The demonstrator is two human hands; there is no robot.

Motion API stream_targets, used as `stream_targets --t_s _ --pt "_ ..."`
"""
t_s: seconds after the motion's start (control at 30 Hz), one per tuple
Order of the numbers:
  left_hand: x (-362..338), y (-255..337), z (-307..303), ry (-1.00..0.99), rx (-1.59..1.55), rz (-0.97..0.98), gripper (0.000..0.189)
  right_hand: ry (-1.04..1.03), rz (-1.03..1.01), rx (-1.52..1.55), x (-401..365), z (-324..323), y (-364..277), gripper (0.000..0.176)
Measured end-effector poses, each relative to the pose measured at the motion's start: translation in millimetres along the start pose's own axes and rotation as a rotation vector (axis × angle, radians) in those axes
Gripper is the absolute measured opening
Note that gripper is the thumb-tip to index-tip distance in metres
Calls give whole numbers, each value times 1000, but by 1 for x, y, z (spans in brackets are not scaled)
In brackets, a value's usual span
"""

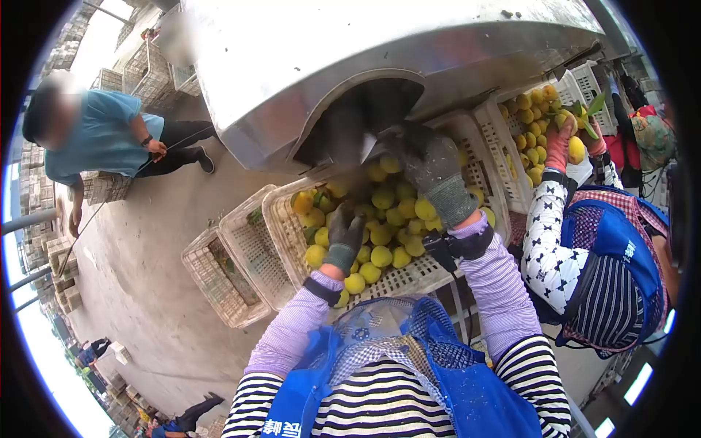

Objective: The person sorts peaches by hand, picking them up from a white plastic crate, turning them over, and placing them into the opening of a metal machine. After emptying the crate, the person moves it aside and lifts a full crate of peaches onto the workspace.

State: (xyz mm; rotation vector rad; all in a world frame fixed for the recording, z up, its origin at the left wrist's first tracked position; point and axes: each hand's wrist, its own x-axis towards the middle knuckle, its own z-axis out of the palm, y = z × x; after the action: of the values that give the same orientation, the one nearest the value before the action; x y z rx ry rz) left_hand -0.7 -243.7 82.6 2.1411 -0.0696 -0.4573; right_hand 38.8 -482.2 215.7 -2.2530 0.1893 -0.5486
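Note:
My left hand (346, 235), in a dark glove, lies over the round yellow-green citrus fruits (381, 255) in a white plastic crate (281, 237). Its thumb and fingers look apart, and the fingertips touch the fruits. On the crate's far right side, my right hand (437, 171) wears a dark grey dusty glove and reaches toward the dark opening (358, 117) of a metal machine. The fingers of this hand are curled and partly lost in shadow. A bright pointed piece (369, 146) shows beside them; what they hold cannot be made out.
The machine's white housing (350, 44) overhangs the crate. Two more crates (223, 281) stand to the left. At right, a co-worker in a blue apron (606, 226) handles fruit over another filled crate (522, 146). A person in a teal shirt (109, 131) stands at left.

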Motion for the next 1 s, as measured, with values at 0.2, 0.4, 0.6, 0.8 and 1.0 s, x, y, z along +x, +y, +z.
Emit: stream_targets --t_s 0.2,0.4,0.6,0.8,1.0 --pt "1 16 74 -368 573 262 71 -524 318 -599 -118 -13 92 41" --pt "36 -44 165 -484 426 530 54 -764 406 -567 -159 27 122 75" --pt "45 -10 13 -1039 -447 72 48 -551 718 637 -144 -30 60 89" --pt "-32 88 -58 -765 -815 -31 45 -431 168 314 -106 -32 -28 102" --pt "-43 131 -103 -490 -766 -183 43 -321 -35 -50 -95 -40 -88 86"
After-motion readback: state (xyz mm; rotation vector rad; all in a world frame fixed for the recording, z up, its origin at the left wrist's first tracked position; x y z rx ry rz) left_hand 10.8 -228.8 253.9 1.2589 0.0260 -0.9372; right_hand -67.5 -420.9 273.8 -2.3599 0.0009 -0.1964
